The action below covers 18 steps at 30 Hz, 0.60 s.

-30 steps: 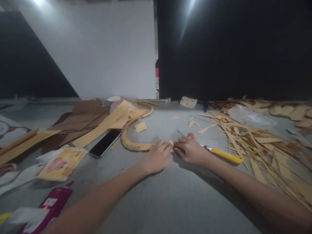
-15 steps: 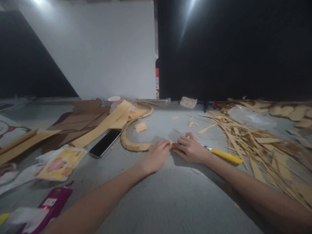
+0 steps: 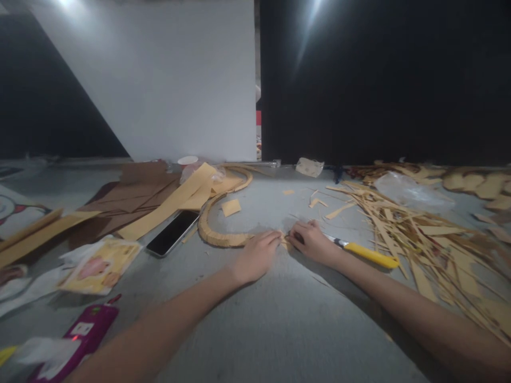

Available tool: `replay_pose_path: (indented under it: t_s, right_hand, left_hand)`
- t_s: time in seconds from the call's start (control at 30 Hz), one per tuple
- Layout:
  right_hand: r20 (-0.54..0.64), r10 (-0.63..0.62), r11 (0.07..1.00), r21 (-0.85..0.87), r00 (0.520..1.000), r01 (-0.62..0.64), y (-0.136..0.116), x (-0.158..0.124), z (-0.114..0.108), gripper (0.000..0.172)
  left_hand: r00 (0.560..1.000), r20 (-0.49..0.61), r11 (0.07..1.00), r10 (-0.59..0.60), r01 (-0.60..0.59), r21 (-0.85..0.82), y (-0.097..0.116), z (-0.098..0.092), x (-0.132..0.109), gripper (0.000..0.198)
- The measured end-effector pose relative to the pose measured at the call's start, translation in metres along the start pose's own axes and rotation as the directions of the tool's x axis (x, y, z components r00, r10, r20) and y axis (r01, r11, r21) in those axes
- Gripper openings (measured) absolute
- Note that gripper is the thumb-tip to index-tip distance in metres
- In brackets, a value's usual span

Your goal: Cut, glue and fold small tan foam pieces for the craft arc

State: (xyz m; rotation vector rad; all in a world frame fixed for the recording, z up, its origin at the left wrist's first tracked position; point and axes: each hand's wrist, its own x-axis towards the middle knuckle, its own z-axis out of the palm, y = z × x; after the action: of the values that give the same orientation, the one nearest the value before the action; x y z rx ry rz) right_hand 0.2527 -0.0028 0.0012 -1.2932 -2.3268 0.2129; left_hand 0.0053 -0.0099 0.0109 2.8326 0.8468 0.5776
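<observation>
Taking the two hands as the centre of the dial, a grey table spreads out all round. At 1 o'clock a black panel stands upright, and at 11 o'clock a white panel. A large heap of tan strips lies at 3 o'clock. Brown sheets are stacked between 9 and 10 o'clock. A curved tan band runs from the left hand towards 9 o'clock, then bends round and away to 11 o'clock. A clear plastic bag rests by the heap between 2 and 3 o'clock. A yellow packet lies near 9 o'clock. The left hand lies over the band's near end, its fingers closed on it. The right hand is just beside it, its fingers curled in; whether they grip anything I cannot tell. A purple device sits at 8 o'clock, and a black-screened phone at 9. A yellow-handled cutter lies at 3 o'clock, just beyond the right wrist. Inside the band's bend, at 10 o'clock, is a tan square. Smallest, a tan scrap shows between the two hands' fingertips.
</observation>
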Motion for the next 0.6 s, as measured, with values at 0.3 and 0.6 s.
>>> replay_pose_path:
  t_s: [0.3, 0.6]
  right_hand:
    - [0.001, 0.009, 1.0, -0.018, 1.0, -0.009, -0.002, -0.001, 0.0, 0.016]
    - [0.046, -0.013, 0.99, 0.139, 0.999, 0.006, 0.003, -0.001, -0.009, 0.018]
  left_hand:
    - [1.0, -0.013, 1.0, -0.02, 0.02, -0.005, 0.005, -0.004, 0.001, 0.053]
    - [1.0, -0.002, 0.999, 0.0, 0.0, 0.055, 0.007, -0.001, 0.0, 0.048]
